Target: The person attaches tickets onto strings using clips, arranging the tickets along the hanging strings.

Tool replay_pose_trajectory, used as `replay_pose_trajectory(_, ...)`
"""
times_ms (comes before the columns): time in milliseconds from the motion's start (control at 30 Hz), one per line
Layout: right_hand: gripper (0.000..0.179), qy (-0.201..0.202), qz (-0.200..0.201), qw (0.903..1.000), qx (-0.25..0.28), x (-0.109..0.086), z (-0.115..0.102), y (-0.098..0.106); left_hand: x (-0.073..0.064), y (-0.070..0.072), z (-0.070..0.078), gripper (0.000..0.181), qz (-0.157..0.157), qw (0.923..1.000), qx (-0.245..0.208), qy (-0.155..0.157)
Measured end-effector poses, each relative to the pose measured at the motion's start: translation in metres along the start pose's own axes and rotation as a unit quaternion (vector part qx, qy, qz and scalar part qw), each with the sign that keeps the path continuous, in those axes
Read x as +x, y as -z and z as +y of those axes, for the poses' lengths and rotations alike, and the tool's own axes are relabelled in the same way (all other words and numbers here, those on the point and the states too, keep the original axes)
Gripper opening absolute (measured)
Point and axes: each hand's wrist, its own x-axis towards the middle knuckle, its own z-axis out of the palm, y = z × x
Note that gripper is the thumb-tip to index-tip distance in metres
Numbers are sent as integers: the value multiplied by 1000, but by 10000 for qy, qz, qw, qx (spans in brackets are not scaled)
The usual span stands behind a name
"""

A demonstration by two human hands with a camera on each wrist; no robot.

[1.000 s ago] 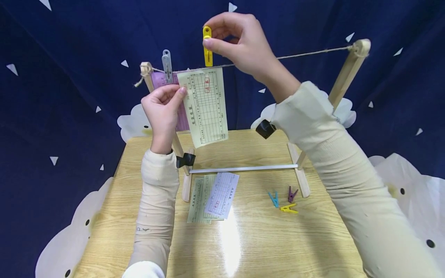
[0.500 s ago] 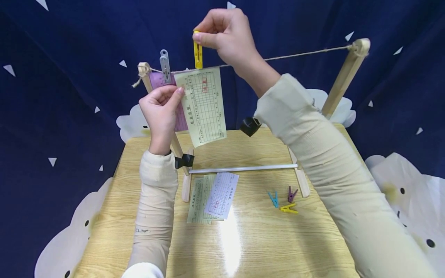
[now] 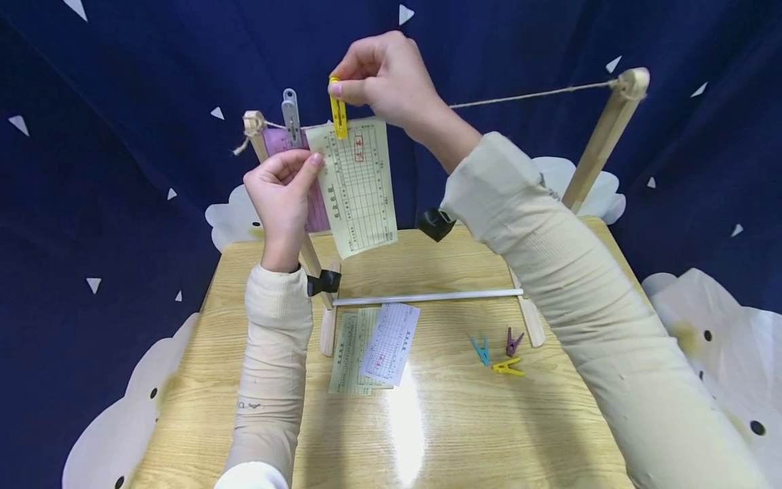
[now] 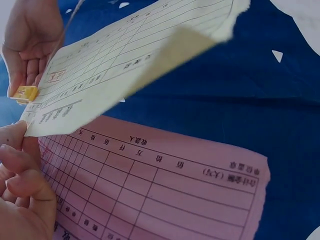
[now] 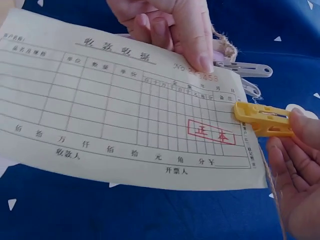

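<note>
A pale green receipt slip [image 3: 363, 197] hangs at the string [image 3: 531, 95], its upper left edge pinched by my left hand [image 3: 284, 197]. My right hand [image 3: 391, 81] pinches a yellow clothespin [image 3: 339, 115] between thumb and fingers. In the right wrist view the jaws of that yellow clothespin [image 5: 265, 119] straddle the top edge of the slip [image 5: 115, 110]. Left of it and partly behind, a pink slip [image 3: 318, 207] hangs under a grey clothespin [image 3: 292, 119]. In the left wrist view the pink slip [image 4: 165, 185] lies below the green one [image 4: 135, 65].
Wooden posts [image 3: 605, 142] hold the string at both ends, joined low down by a white rod [image 3: 427, 297]. On the table [image 3: 489, 428] lie overlapping slips [image 3: 391, 343]. Blue [image 3: 481, 350], purple [image 3: 513, 341] and yellow clothespins [image 3: 507, 367] lie at the right.
My right hand has moved left, then down, bringing the yellow clothespin from above the string onto the green slip's top edge. The left hand keeps its pinch, nearly still.
</note>
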Motion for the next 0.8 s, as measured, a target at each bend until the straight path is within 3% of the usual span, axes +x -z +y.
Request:
replay_pose_trajectory(300, 25, -92, -326, 9964, -773, -4, 0, 1, 1, 0, 1, 5, 29, 9999, -50, 92)
replay_pose_trajectory(567, 37, -336, -464, 9963, -646, -8, -1, 2, 1, 2, 0, 4, 23, 9999, 11, 133)
replay_pose_trajectory(800, 50, -72, -401, 9940, -1016, -13, -4, 5, 1, 4, 0, 8, -13, 9998, 171, -38)
